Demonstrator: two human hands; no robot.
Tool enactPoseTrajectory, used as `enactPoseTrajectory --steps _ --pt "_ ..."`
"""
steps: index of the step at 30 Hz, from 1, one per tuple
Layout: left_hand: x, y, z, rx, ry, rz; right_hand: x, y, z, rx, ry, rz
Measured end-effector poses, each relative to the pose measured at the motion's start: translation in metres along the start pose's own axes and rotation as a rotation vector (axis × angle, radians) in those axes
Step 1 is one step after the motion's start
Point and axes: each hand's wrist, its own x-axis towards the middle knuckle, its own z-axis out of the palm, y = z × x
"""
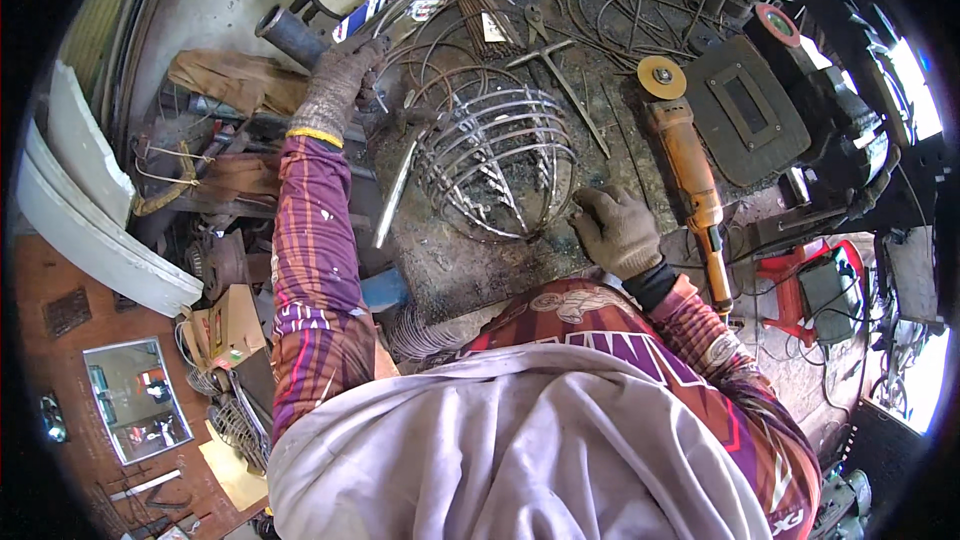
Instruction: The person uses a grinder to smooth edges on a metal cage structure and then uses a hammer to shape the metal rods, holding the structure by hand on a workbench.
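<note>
A round, cage-like basket of metal rods (497, 162), joined by twisted bars, rests on the dark metal worktable (470, 275) in front of me. My left hand (345, 72), in a grey knit glove, reaches to the far left, its fingers closed beside several bent rods (425, 35). What lies inside that grip is hidden. At the basket's near right edge is my right hand (617, 231), also gloved, with curled fingers low over the tabletop. Its palm side does not show. Left of the basket lies a shiny metal bar (397, 190).
To the right lie an orange angle grinder (690, 165) with a yellow disc and a dark welding mask (748, 110). A T-shaped metal tool (575, 90) lies behind the basket. Coiled rods (630, 10) and a rod bundle (478, 5) fill the back. A red stool (790, 290) stands at right.
</note>
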Motion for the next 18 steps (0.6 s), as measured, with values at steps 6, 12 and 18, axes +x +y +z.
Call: enactPoseTrajectory --steps 6,12,18 --pt "0.028 -0.010 0.022 -0.114 -0.060 -0.085 0.000 0.001 0.002 -0.011 0.042 -0.040" --pt "0.064 -0.019 0.044 -0.082 -0.130 -0.166 0.003 -0.001 0.003 -0.006 0.018 -0.021" --pt "0.088 -0.020 0.072 -0.108 -0.206 -0.153 0.002 -0.006 0.000 -0.015 0.010 0.018"
